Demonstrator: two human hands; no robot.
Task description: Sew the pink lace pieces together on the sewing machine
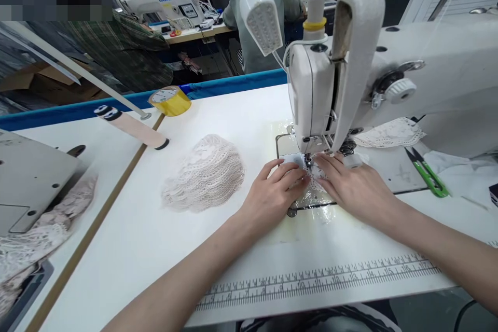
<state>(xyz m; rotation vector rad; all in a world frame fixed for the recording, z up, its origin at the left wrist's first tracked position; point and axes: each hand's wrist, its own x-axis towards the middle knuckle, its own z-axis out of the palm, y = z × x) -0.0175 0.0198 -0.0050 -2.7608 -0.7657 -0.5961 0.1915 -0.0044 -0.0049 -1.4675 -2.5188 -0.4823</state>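
Observation:
My left hand [274,192] lies flat with fingers stretched forward, pressing a small white lace piece [307,175] onto the needle plate. My right hand [352,184] rests beside it, fingers extended and flat on the same lace piece, just right of the presser foot [308,158]. The white sewing machine [389,78] rises directly behind both hands. The lace is mostly hidden under my fingers. A heap of pale lace pieces [204,174] lies on the white table [155,249] to the left of my left hand.
Green thread snips [428,174] and more lace [389,134] lie right of the needle. Yellow tape roll [170,100] and a pink tube [134,127] sit at back left. A ruler strip [311,282] runs along the front edge. Another person [257,21] sits at a machine behind.

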